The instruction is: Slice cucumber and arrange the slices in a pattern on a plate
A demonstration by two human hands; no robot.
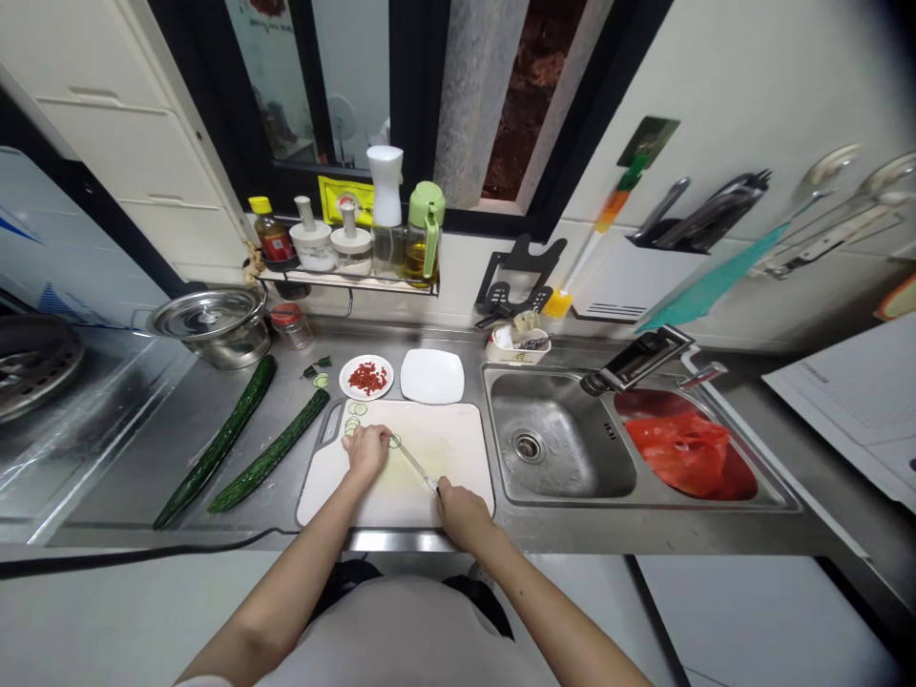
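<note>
Left hand [366, 448] fingers pin what's probably a cucumber end on the cutting board [458, 468]; right hand [462, 510] fingers grip the knife [417, 468]. A few slices [354, 417] done, two whole cucumbers [247, 439] left on the desk's left.

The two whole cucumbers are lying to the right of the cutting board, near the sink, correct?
Not quite. The head view shows the two whole cucumbers lying to the left of the cutting board, on the side away from the sink.
</note>
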